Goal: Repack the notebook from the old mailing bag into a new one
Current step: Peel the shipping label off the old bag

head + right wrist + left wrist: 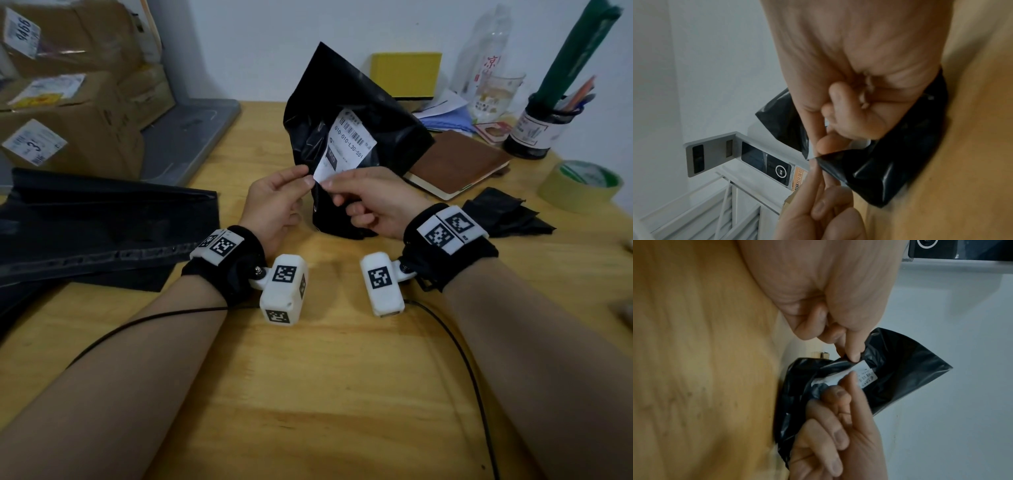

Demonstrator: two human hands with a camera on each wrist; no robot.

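Observation:
The old black mailing bag (337, 92) stands upright on the wooden table (335, 377), its white shipping label (352, 140) facing me. My left hand (308, 180) pinches the label's lower corner at the bag's edge. My right hand (330, 186) pinches the bag right beside it, with its other fingers curled round the bag's lower part. The brown notebook (459, 161) lies flat on the table just right of the bag. In the left wrist view my left hand (854, 356) nips the label (865, 374). In the right wrist view my right hand (822, 147) grips the bag (890, 170).
A flat stack of black mailing bags (102, 222) lies at the left. Labelled cardboard boxes (68, 113) and a grey tray (195, 133) stand behind it. A tape roll (579, 185), crumpled black plastic (503, 212), a pen jar (537, 130) and a yellow box (406, 73) sit at the right and back.

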